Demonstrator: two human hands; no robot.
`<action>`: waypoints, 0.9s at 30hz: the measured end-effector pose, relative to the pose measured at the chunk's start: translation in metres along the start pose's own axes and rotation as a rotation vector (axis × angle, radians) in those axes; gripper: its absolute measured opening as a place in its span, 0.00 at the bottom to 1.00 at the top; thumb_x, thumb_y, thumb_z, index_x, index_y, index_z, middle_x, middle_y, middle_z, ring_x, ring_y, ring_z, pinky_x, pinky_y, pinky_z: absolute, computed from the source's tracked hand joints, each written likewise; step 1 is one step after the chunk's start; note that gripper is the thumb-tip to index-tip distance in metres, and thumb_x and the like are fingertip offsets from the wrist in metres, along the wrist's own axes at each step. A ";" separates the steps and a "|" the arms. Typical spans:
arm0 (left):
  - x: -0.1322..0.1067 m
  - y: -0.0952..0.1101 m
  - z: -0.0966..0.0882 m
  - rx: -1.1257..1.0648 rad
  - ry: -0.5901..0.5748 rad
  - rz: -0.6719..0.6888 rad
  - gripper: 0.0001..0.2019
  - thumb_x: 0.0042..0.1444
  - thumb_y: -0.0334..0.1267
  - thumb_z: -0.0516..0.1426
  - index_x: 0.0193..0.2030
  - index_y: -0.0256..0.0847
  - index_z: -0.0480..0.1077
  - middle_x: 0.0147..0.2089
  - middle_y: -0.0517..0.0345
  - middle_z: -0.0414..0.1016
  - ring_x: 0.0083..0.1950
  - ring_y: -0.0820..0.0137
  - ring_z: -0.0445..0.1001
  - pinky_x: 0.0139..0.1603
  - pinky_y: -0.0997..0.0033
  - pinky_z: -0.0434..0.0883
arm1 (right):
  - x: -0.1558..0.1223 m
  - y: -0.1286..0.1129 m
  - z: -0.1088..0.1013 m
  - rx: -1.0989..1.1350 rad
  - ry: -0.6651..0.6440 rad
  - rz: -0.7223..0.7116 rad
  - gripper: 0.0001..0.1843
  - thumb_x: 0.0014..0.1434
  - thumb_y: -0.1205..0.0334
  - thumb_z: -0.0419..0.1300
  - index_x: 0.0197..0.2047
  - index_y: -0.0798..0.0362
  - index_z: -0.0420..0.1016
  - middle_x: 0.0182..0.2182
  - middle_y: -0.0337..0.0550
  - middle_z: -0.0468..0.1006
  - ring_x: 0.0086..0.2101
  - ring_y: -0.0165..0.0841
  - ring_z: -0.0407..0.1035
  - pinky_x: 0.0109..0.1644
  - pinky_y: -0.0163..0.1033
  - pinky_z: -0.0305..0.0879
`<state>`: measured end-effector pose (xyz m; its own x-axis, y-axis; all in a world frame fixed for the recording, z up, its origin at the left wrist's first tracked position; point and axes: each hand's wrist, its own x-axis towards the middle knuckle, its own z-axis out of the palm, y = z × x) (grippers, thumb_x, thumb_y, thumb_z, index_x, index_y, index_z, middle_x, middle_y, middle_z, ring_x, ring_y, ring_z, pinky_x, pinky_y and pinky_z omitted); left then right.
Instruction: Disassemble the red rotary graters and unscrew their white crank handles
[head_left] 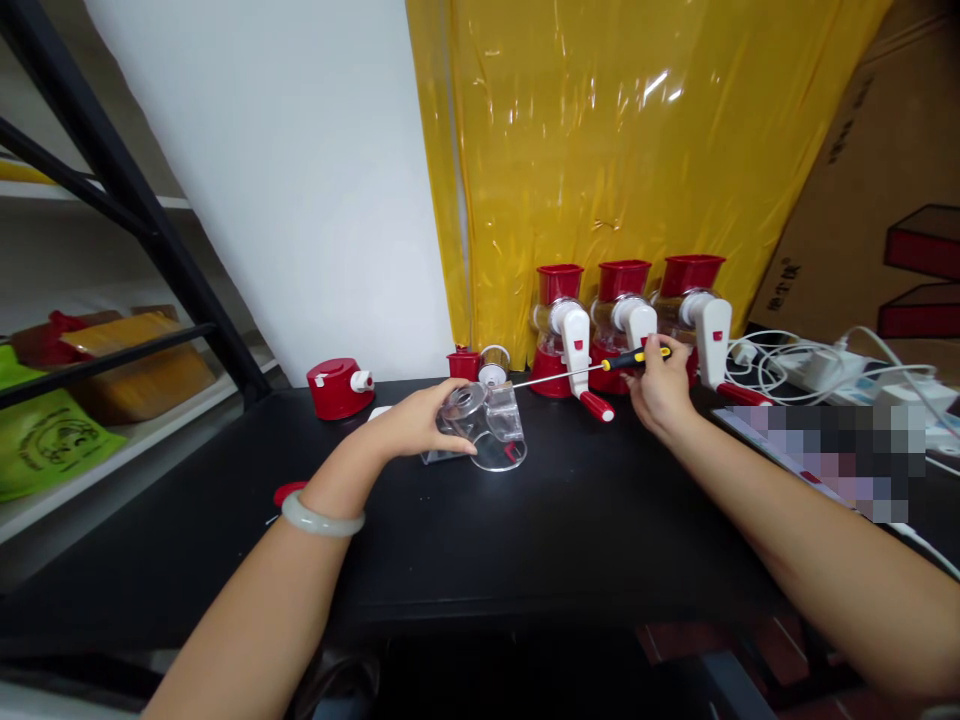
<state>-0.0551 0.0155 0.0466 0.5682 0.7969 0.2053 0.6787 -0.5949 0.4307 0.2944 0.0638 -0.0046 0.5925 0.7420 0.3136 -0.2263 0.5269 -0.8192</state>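
My left hand [429, 420] is closed around a clear plastic grater housing [501, 420], which lies tilted on its side over the black table. In my right hand [661, 385] is a screwdriver [626, 359] with a black and yellow handle. Its long metal shaft points left, and the tip meets or nearly meets the upper right edge of the housing; exact contact I cannot tell. Just behind the housing stand a small red hopper part [463, 363] and a clear and white drum-shaped part [494, 366].
Three assembled red and white rotary graters [560, 340] with cranks line the back right. A red round base [340, 389] sits at the back left of the table [480, 550]. White cables and chargers [825, 365] lie at right, near a flat panel. Shelves [97, 430] stand left.
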 end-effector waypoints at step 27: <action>-0.003 -0.020 -0.006 -0.142 -0.030 -0.070 0.43 0.40 0.52 0.69 0.64 0.45 0.62 0.57 0.51 0.75 0.56 0.56 0.75 0.58 0.59 0.70 | 0.010 0.005 -0.007 -0.191 -0.071 0.002 0.17 0.53 0.53 0.59 0.45 0.50 0.73 0.24 0.32 0.70 0.18 0.26 0.63 0.21 0.33 0.60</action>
<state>-0.0730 0.0258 0.0425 0.5368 0.8313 0.1445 0.6457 -0.5150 0.5638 0.3045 0.0709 -0.0084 0.5351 0.7736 0.3394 -0.0723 0.4422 -0.8940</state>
